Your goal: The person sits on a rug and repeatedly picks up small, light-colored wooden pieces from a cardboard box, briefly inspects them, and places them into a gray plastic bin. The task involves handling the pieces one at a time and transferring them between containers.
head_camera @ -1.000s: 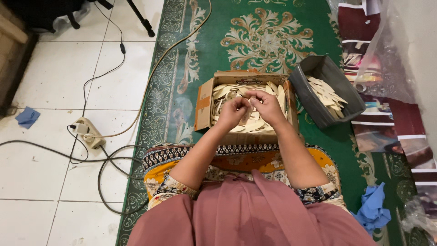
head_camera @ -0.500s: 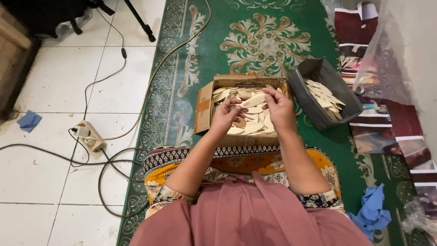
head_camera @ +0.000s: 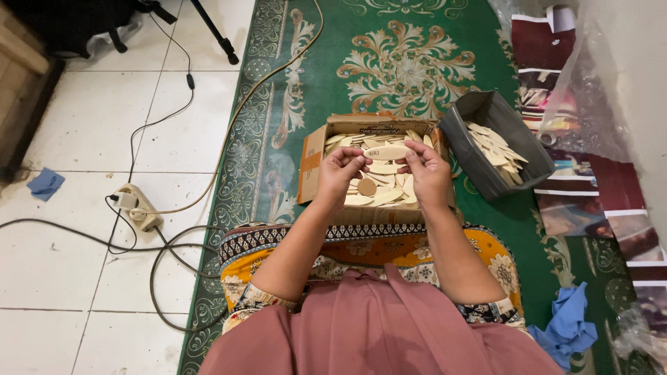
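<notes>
I hold one pale oval wooden piece [head_camera: 387,152] level between my left hand [head_camera: 340,171] and my right hand [head_camera: 429,172], each pinching one end. Both hands hover over an open cardboard box [head_camera: 312,165] filled with several similar pale wooden pieces. A small round tan disc [head_camera: 367,187] sits just below my left fingers; whether it is held or resting on the pile I cannot tell. The box stands on a green patterned rug [head_camera: 389,62] in front of my lap.
A grey bin [head_camera: 479,167] with more wooden pieces stands right of the box. Cables and a white power strip [head_camera: 137,206] lie on the tiled floor at left. A blue cloth [head_camera: 566,326] lies at lower right, a clear plastic bag [head_camera: 590,104] at right.
My hands have lifted from the pile and drawn apart, and one wooden piece is now held stretched between them.
</notes>
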